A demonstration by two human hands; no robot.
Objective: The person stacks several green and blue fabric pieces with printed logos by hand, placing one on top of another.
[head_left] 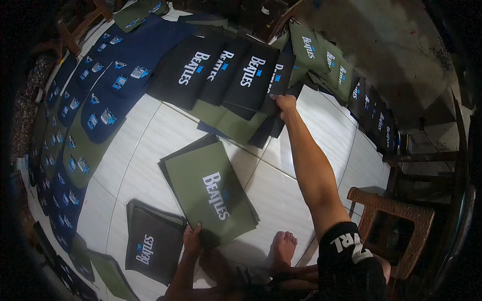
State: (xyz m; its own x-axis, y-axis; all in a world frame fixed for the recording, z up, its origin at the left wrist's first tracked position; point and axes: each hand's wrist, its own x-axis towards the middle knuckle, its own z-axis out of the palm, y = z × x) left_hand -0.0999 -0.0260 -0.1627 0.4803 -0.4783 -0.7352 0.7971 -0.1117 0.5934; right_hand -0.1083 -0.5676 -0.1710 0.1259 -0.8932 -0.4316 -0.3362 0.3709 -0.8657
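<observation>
It looks like a small printing workshop: many matching printed pieces [175, 83] lie overlapping along the tiled floor's [140, 175] far and left edges.

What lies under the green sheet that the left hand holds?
A dark sheet shows beyond the far edge of the green sheet; the rest underneath is covered and cannot be seen.

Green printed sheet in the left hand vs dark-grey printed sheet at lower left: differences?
Hold: the green sheet has its lower edge in the left hand; the dark-grey sheet tops a pile on the floor tiles.
Print direction: the green sheet's reads downward in view, the dark-grey sheet's upward.
Shared: white-and-blue lettering.
</observation>
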